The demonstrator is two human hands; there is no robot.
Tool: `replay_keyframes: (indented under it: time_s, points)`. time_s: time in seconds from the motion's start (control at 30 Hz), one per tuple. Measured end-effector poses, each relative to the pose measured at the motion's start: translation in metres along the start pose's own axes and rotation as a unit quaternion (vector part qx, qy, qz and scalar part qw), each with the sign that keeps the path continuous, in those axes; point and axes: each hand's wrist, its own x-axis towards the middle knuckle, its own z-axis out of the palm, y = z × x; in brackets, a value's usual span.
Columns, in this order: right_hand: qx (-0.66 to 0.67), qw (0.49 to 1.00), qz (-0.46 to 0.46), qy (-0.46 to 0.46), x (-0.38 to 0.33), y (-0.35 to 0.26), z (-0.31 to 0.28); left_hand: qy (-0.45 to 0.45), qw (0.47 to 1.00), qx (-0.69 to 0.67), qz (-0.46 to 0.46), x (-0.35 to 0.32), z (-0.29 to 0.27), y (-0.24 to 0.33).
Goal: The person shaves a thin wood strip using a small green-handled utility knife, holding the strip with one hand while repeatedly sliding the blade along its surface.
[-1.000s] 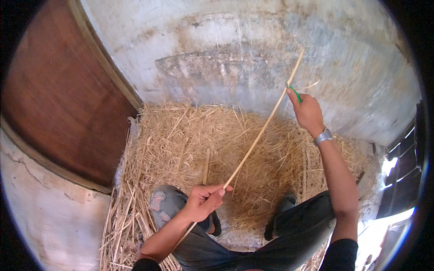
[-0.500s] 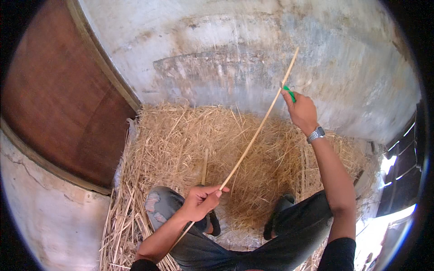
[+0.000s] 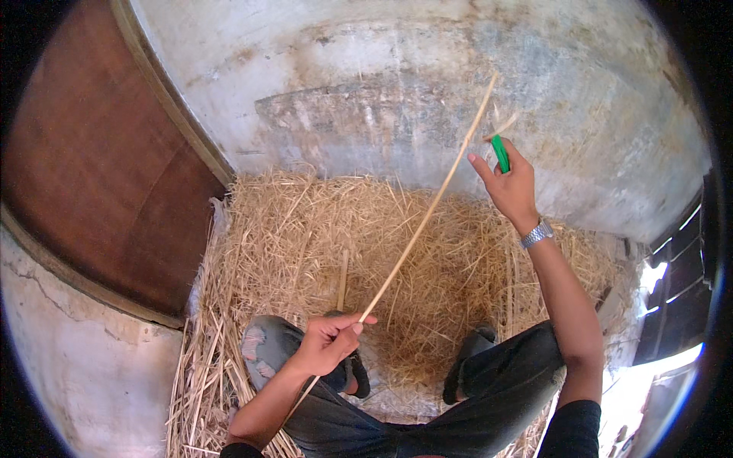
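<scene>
A long, thin pale strip of bamboo or wood (image 3: 427, 211) slants from my lap up toward the wall. My left hand (image 3: 328, 345) pinches it between thumb and fingers above my left knee, and its lower end runs back under my forearm. Just right of the strip's upper part, my right hand (image 3: 510, 183) holds a small green-handled knife (image 3: 500, 153) against its fingers. The thumb is lifted off toward the strip, and the blade is hard to make out. Thin pale shavings (image 3: 504, 124) hang in the air by the knife.
Straw-like shavings (image 3: 305, 221) cover the floor before me and around my feet. A stained pale wall (image 3: 343, 69) rises close ahead. At left stands a brown framed door panel (image 3: 107, 168). Another short strip (image 3: 343, 278) stands beside my left knee.
My right hand has drawn the knife slightly away from the strip, and its thumb has opened. Shavings have come loose by the knife. My left hand has shifted slightly left, still pinching.
</scene>
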Motion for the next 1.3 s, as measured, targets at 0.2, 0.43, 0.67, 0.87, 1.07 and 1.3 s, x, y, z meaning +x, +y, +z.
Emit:
replay_keyframes:
  time_s: [0.2, 0.43, 0.67, 0.87, 1.07, 1.3]
  points:
    - [-0.132, 0.972, -0.192, -0.008, 0.011, 0.010, -0.006, -0.013, 0.996, 0.085, -0.003, -0.003, 0.003, -0.001]
    - [0.077, 0.993, -0.083, 0.026, 0.029, 0.057, 0.000, -0.033, 0.991, 0.127, 0.008, -0.001, 0.007, -0.002]
    - [0.192, 0.952, 0.231, 0.049, 0.029, 0.058, -0.021, -0.013, 0.999, -0.033, -0.003, -0.001, 0.000, -0.001]
    - [0.303, 0.927, 0.213, -0.052, 0.001, 0.000, -0.011, -0.026, 0.997, -0.072, 0.002, 0.001, 0.001, -0.004]
    - [0.342, 0.908, 0.208, -0.121, -0.009, -0.015, 0.005, -0.042, 0.998, -0.052, 0.002, 0.003, 0.006, -0.004]
    - [0.302, 0.914, 0.224, -0.150, -0.018, -0.013, 0.011, -0.028, 0.999, 0.020, 0.002, 0.002, 0.007, 0.000]
